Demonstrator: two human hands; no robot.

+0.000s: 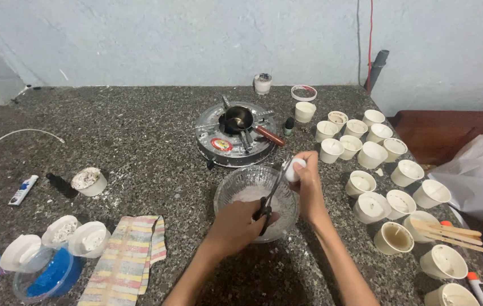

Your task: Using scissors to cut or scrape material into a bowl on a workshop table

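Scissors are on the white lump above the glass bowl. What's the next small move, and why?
Probably close the scissors in the left hand: their blades reach the white lump pinched in the right hand, and both sit over the glass bowl, which already holds white shavings, so a cut piece should drop in.

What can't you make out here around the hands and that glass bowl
Head view only:
- Left hand covers the handles of the black scissors.
- Right hand hides most of the small white lump; what it is stays unclear.
- Clear glass bowl: white contents too blurred to identify.
- Bottom paper cup: cut off by the edge.
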